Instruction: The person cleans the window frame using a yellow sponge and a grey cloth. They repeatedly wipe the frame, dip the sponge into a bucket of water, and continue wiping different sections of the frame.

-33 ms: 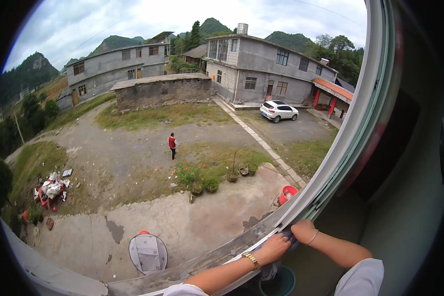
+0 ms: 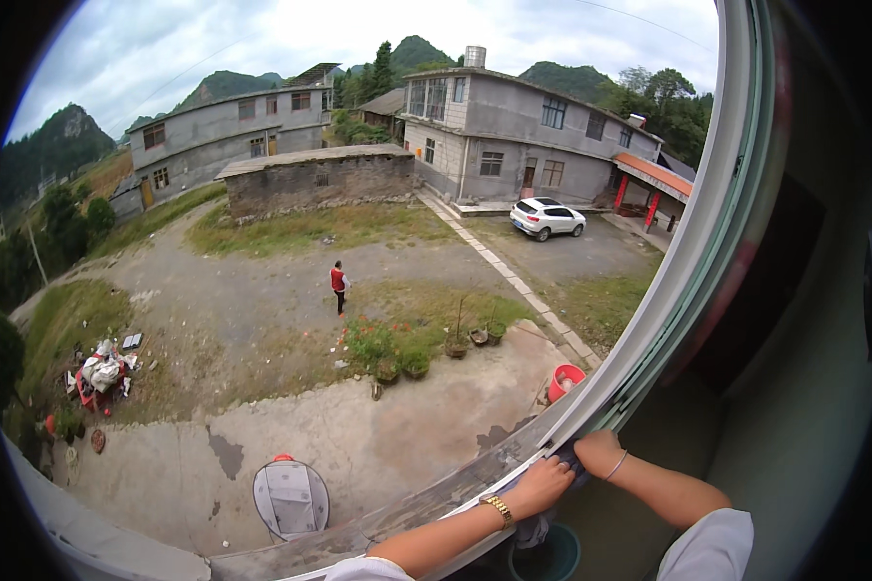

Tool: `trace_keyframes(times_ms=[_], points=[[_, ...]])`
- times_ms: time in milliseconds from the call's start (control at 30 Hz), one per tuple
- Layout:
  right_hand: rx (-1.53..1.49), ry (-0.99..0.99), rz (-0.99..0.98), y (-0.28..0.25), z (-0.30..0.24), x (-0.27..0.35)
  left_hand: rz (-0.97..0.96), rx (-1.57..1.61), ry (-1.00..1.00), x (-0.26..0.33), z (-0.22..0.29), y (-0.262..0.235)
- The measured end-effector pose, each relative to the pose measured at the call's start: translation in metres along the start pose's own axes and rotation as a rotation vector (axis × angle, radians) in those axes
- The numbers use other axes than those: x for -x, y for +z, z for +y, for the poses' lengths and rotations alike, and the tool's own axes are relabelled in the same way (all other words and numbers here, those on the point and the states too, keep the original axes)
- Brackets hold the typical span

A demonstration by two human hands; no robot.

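Observation:
A crumpled grey cloth (image 2: 533, 529) lies over the inner side of the window track, its lower end hanging down inside. My left hand (image 2: 541, 486), with a gold watch on its wrist, is closed on the cloth. Just beyond it, my right hand (image 2: 600, 452) makes a fist at the cloth's far end, where the sliding pane's frame meets the sill. Its fingertips are hidden, but grey fabric shows between the two hands. The white window frame (image 2: 673, 271) rises to the right. Below the cloth a teal bucket (image 2: 576, 562) is partly in view.
Outside, the ledge (image 2: 397, 523) drops to a concrete yard. Down there are a grey folding tent-like cover (image 2: 292, 496), a red bucket (image 2: 567, 380), potted plants (image 2: 386, 368), a white car (image 2: 547, 219) and a person in a red vest (image 2: 338, 282).
Both my hands have shifted very slightly up and to the right along the window track, still on the cloth.

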State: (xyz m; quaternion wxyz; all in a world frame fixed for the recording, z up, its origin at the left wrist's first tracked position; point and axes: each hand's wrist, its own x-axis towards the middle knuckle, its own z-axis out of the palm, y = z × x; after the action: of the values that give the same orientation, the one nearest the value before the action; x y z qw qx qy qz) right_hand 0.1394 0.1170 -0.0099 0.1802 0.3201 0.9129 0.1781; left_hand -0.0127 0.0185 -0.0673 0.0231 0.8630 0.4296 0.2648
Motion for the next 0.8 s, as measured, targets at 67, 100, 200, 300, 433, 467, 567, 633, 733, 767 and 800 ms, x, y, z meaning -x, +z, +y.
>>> trace_keyframes(times_ms=[67, 100, 200, 300, 433, 467, 567, 633, 733, 767, 800], points=[[0.042, 0.090, 0.074, 0.022, 0.014, -0.006, -0.011, -0.068, -0.024, -0.021, 0.001, 0.010], [0.046, 0.128, 0.076, 0.030, 0.021, -0.009, -0.028, -0.078, -0.055, -0.029, 0.003, 0.014], [0.070, 0.221, 0.076, 0.050, 0.039, -0.018, -0.001, -0.178, -0.079, -0.049, 0.010, 0.029], [0.071, 0.261, 0.026, 0.064, 0.060, -0.031, 0.144, -0.368, -0.002, -0.067, 0.015, 0.053], [0.020, 0.366, 0.137, 0.087, 0.083, -0.029, 0.205, -0.347, 0.003, -0.097, 0.013, 0.073], [0.029, 0.385, 0.110, 0.092, 0.090, -0.032, 0.180, -0.284, -0.002, -0.105, 0.008, 0.076], [-0.008, 0.443, 0.073, 0.107, 0.104, -0.041, 0.167, -0.182, 0.002, -0.124, -0.004, 0.087], [-0.052, 0.472, 0.156, 0.114, 0.103, -0.042, 0.168, -0.154, 0.003, -0.124, -0.010, 0.090], [-0.068, 0.486, 0.195, 0.118, 0.106, -0.038, 0.181, -0.105, -0.005, -0.126, -0.009, 0.091], [-0.058, 0.499, 0.202, 0.115, 0.108, -0.039, 0.182, -0.110, -0.007, -0.127, -0.007, 0.089], [-0.061, 0.500, 0.175, 0.112, 0.109, -0.037, 0.184, -0.114, -0.010, -0.127, -0.005, 0.087]])
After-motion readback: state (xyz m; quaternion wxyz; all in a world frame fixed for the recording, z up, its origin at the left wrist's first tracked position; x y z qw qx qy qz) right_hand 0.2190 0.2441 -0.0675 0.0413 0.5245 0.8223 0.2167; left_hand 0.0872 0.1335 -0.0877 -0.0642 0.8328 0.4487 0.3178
